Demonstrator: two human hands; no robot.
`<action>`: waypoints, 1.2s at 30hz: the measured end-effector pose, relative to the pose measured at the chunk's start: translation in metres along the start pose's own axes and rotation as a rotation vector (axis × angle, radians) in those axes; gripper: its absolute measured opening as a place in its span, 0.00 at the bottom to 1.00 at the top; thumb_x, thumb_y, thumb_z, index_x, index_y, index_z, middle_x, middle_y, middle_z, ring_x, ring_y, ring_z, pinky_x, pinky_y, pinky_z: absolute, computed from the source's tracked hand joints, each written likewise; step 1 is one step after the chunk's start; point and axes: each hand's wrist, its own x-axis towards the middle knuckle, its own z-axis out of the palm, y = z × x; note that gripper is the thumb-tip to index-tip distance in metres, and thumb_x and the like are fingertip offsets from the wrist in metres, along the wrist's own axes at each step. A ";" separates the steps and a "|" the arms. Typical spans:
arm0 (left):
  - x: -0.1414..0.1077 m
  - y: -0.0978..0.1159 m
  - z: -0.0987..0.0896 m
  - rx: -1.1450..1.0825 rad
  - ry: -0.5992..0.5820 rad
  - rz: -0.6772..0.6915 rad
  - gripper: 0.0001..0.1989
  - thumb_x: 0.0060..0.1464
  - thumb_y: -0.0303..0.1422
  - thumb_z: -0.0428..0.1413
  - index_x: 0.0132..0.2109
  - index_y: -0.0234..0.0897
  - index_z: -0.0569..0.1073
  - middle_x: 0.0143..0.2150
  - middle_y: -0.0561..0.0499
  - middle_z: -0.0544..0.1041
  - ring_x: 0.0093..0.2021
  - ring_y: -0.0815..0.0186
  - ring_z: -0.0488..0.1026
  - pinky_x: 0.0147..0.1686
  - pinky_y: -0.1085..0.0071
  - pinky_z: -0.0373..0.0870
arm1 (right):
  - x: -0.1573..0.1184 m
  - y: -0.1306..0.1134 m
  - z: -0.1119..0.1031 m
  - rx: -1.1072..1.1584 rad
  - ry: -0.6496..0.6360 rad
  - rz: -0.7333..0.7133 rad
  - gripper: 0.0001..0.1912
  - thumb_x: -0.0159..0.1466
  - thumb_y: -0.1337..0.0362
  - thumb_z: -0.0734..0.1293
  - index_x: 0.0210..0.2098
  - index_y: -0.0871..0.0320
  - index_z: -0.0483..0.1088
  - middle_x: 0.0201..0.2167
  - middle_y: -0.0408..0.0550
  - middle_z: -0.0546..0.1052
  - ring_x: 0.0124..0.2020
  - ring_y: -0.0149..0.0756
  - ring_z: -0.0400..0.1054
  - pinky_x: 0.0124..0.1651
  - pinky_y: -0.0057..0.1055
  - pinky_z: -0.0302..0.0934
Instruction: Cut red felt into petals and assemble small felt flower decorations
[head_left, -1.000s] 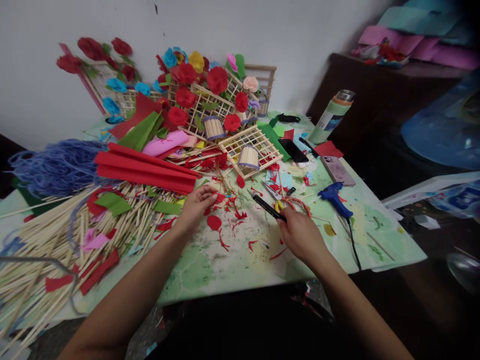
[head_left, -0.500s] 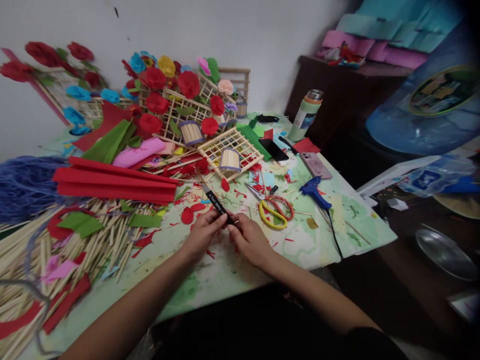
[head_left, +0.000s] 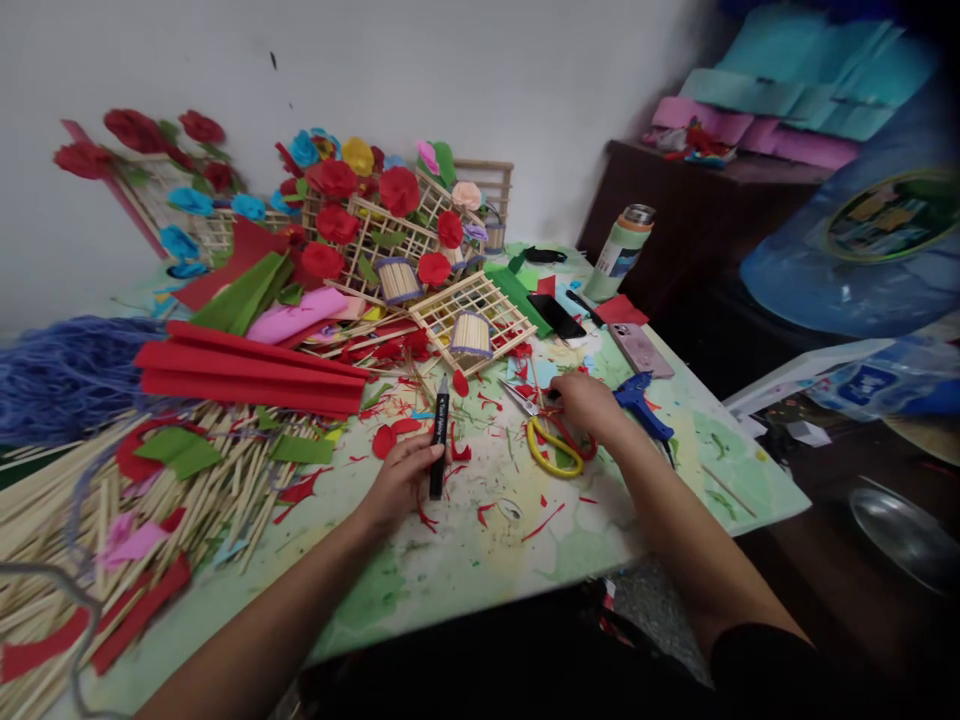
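My left hand (head_left: 401, 478) grips a black pen (head_left: 440, 440) with white lettering, its metal-coloured tip pointing up and away over the table. Further right, my right hand (head_left: 589, 408) reaches past the scissors, its fingertips closed on a small black cap (head_left: 553, 394). Beneath and beside that hand lie scissors (head_left: 553, 450) with yellow and red handles, partly hidden by it. Red petal-shaped pieces (head_left: 385, 440) rest just beyond my left hand.
Behind are stick lattices (head_left: 480, 320) with paper flowers. Red folded paper (head_left: 247, 370) and a pile of sticks (head_left: 225, 460) lie left. To the right are a blue glue gun (head_left: 643, 405), phones (head_left: 641, 348) and a bottle (head_left: 621, 250).
My right hand has left the pen and moved right to the small black cap. My left hand still holds the pen, now more upright in view. The view has shifted slightly.
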 end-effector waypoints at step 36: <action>-0.001 -0.006 0.000 0.948 -0.460 0.412 0.14 0.56 0.38 0.46 0.26 0.36 0.64 0.26 0.51 0.64 0.29 0.65 0.62 0.30 0.70 0.57 | -0.046 -0.104 0.028 2.051 0.210 0.304 0.15 0.48 0.59 0.74 0.32 0.57 0.69 0.27 0.39 0.71 0.26 0.26 0.63 0.29 0.25 0.58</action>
